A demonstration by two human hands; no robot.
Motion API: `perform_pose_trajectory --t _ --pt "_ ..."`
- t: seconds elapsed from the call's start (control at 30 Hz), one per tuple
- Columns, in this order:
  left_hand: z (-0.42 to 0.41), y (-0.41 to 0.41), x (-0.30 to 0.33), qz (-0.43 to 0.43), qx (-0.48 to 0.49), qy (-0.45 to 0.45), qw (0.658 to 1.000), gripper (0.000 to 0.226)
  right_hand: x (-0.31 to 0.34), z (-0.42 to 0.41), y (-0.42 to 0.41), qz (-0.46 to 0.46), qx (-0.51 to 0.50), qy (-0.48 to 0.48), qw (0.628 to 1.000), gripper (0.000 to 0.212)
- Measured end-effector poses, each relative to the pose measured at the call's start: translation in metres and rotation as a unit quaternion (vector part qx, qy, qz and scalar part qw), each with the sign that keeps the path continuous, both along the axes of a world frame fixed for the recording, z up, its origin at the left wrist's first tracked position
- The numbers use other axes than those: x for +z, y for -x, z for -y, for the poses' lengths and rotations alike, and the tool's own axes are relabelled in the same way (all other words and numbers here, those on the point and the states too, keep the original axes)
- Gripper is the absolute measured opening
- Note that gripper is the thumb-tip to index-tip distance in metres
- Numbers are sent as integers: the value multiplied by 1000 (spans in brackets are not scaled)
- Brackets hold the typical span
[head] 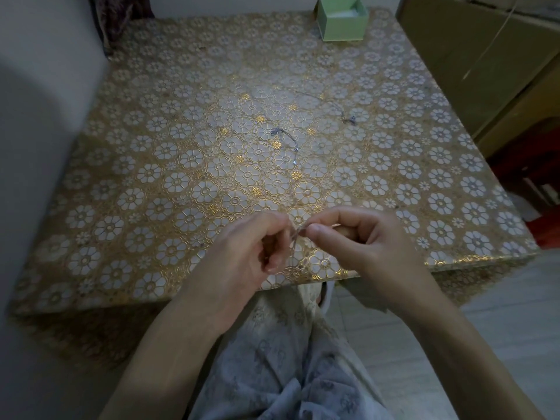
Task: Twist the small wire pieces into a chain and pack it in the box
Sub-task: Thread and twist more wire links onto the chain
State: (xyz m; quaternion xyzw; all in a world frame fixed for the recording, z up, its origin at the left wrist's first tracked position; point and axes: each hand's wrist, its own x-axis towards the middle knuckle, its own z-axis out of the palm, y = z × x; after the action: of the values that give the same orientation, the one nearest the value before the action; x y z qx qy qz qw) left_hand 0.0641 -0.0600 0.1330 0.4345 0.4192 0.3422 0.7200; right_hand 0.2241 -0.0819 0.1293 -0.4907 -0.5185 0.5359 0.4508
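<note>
Gold flowered cloth covers the table (169, 140), which stands against a grey wall on the left, with cardboard panels off to the right. At the near edge the left hand (257, 241) has its fingers curled in, pinching a thin wire (295, 234), and the right hand (348, 234) pinches the same wire from the other side, thumb and forefinger tight, the two hands almost touching. Further back at mid-table lies a curved wire piece (288, 136), and to its right another piece (336, 106) with a small knot at its end. An open green box (342, 21) sits at the far edge, well apart from the hands. By judgement, the wire could slip from the pinch or kink if twisted too hard, and loose pieces may be lost against the busy pattern. How many pieces are joined is hard to make out; the box's top is cut off.
</note>
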Motion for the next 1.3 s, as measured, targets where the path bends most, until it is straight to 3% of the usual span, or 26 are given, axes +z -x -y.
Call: perform_pose_trajectory --t 0.37,0.6,0.97,1.3 --pt "-3 3 -1 -15 -10 -17 1000 27 3 0 0 -21 4 2 1000 8" --pt "-1 2 1 45 -27 4 999 18 6 1 2 -17 14 -10 1000 8" --pt "3 -5 2 -10 86 41 995 16 -2 -2 -3 2 17 -23 1000 6" --pt "0 -8 5 78 105 115 985 15 -2 -2 -2 0 25 38 999 14"
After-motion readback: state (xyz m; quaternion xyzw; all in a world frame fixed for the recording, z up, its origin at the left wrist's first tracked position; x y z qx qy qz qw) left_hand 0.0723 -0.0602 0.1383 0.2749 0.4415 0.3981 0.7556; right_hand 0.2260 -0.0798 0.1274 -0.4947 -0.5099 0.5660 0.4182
